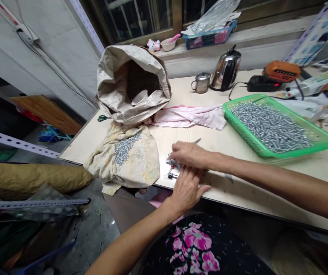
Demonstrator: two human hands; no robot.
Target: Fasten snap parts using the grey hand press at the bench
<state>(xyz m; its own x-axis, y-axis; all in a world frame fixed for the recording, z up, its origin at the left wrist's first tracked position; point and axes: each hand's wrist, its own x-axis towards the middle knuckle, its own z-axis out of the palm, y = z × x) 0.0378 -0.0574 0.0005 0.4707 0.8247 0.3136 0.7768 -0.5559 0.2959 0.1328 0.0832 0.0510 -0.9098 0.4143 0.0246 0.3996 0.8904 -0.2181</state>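
Note:
Both hands meet at the near edge of a pale table. My right hand reaches in from the right, its fingers curled over a few small metal screws lying on the tabletop. Just below it, my left hand has its fingers pressed together against the same small parts. What either hand actually grips is too small to make out. A thin metal rod pokes out behind the right hand.
A green basket full of screws sits at the right. A patterned cloth with a screw pile and an open paper sack stand at the left. Kettle, steel mug, scissors and charger lie behind.

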